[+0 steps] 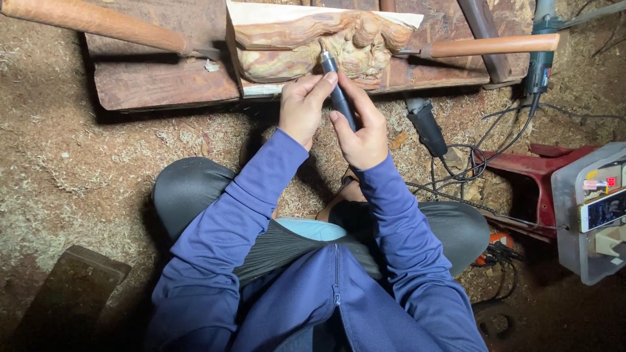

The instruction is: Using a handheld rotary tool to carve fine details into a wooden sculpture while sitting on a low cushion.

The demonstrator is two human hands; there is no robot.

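On the sawdust floor (78, 169) sits a person in a blue jacket with crossed legs. Both hands are close together, up near the top middle of the view, and both are wrapped around one thin dark tool (338, 91). The left hand (302, 107) pinches the tool near its top with the fingers. The right hand (362, 130) grips it lower down, like holding a fat pen. The tool stands almost upright, tilted a little, and its tip touches the carving (313, 45). The carving is a lumpy block of wood, tan and reddish, with bumpy shapes cut into its front. It rests on a dark red board (156, 81) that lies flat on the floor just ahead of the hands. A long wooden handle (91, 23) lies across the board at the top left. Another wooden handle (489, 45) lies at the top right, with its end touching the carving. Just right of the hands lies a black power tool (427, 127) in the sawdust, and black cords (482, 156) curl away from it. Far right, well apart from the hands, stands a clear plastic box (577, 215) with small things inside, beside a red metal part (531, 166).
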